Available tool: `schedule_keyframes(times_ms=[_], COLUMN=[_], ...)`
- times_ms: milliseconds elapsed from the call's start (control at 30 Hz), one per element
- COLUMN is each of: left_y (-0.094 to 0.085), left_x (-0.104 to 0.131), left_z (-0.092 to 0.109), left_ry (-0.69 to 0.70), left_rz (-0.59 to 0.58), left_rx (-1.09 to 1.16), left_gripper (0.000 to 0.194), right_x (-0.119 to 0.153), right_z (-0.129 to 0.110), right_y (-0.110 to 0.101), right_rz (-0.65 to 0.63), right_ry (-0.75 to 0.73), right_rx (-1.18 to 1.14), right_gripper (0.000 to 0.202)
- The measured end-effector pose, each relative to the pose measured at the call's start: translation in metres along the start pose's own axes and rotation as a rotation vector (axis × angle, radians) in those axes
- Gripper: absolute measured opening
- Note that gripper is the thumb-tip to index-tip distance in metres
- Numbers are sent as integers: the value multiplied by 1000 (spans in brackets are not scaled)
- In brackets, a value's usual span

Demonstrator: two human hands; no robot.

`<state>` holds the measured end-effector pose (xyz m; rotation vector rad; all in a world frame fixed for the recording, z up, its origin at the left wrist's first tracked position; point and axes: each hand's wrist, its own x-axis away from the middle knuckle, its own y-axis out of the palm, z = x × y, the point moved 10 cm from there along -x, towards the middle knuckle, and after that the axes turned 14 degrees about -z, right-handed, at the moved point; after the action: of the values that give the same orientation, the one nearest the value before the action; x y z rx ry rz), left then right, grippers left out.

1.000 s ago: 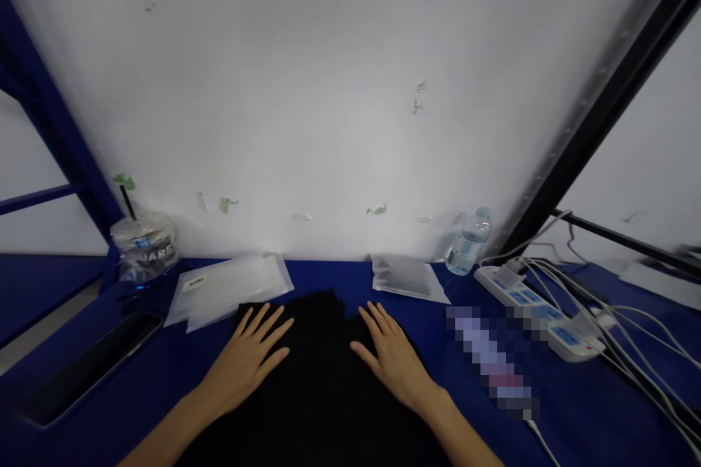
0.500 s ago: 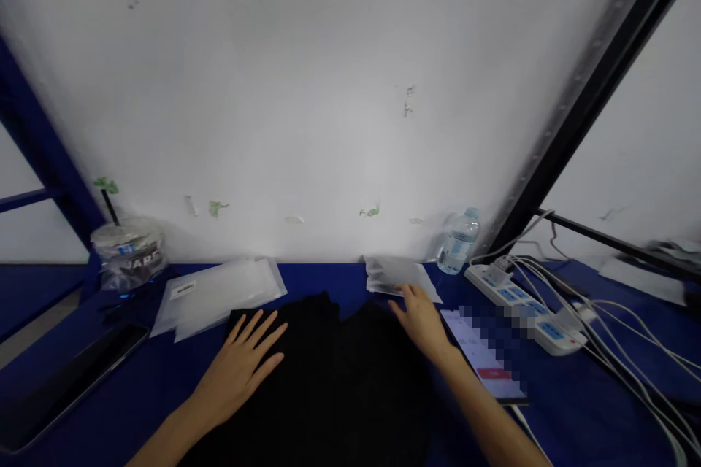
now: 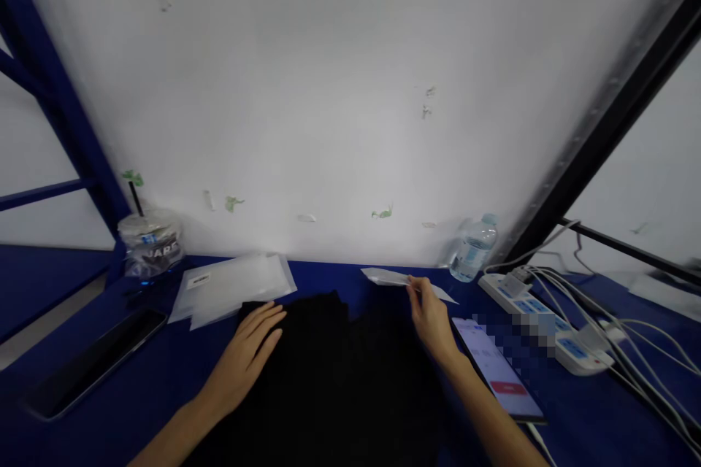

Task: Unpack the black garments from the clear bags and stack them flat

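A black garment (image 3: 339,379) lies spread on the blue table in front of me. My left hand (image 3: 249,346) rests flat on its upper left part, fingers stretched out. Above the garment's right side, my right hand (image 3: 430,314) pinches the edge of a translucent plastic bag (image 3: 386,276) between thumb and fingers. The bag is tilted up a little from the table. Several flat frosted bags (image 3: 241,288), one with a barcode label (image 3: 198,280), lie beyond my left hand.
A dark phone (image 3: 98,361) lies at left, near a plastic-wrapped cup (image 3: 153,244) with a straw. To the right are a lit phone (image 3: 493,365), a water bottle (image 3: 474,248) and a power strip (image 3: 548,321) with tangled white cables. A white wall (image 3: 307,102) stands behind.
My right hand has closed on the bag and lifted its near edge off the table. My left hand stays on the garment, its fingers closer together. The view has shifted slightly.
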<state>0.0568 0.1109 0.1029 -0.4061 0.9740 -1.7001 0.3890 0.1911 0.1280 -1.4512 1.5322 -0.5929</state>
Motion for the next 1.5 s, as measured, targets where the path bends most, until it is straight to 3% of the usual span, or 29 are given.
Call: schedule_keyframes(times_ms=[67, 133, 200, 267, 333, 467, 533, 633, 733, 867, 1200, 1300, 1500], left_y=[4, 30, 58, 76, 82, 86, 88, 97, 103, 101, 83, 84, 86], left_x=[0, 1, 6, 12, 18, 25, 25, 25, 27, 30, 63, 70, 63], left_z=[9, 17, 27, 29, 25, 21, 26, 39, 44, 43, 18, 11, 19], left_ry=[-85, -211, -340, -427, -467, -469, -450, -431, -436, -447, -594, -643, -581], left_rz=[-17, -133, -250, -295, -280, -238, -236, -277, -296, -303, -233, -205, -253], left_rx=[386, 822, 1160, 1334, 1390, 1404, 1406, 1397, 1365, 1330, 1364, 1367, 1415], left_gripper=[39, 48, 55, 49, 41, 38, 37, 39, 44, 47, 53, 53, 56], right_x=[12, 27, 44, 62, 77, 101, 112, 132, 136, 131, 118, 116, 116], right_z=[-25, -56, -88, -112, -121, -108, -108, -131, -143, -128, -50, -38, -31], right_y=[-6, -5, 7, 22, 31, 24, 49, 106, 125, 122, 81, 79, 72], right_rz=[12, -31, -144, -270, -309, -82, -210, -582, -618, -558, -411, -395, -371], right_ry=[-69, -175, -287, -368, -380, -145, -8, 160, 242, 306, 475, 481, 500], right_rx=[-85, -206, -313, -356, -341, -386, -596, -1032, -1289, -1367, -1343, -1333, -1269], right_gripper=[18, 12, 8, 8, 14, 23, 28, 46, 51, 49, 42, 43, 45])
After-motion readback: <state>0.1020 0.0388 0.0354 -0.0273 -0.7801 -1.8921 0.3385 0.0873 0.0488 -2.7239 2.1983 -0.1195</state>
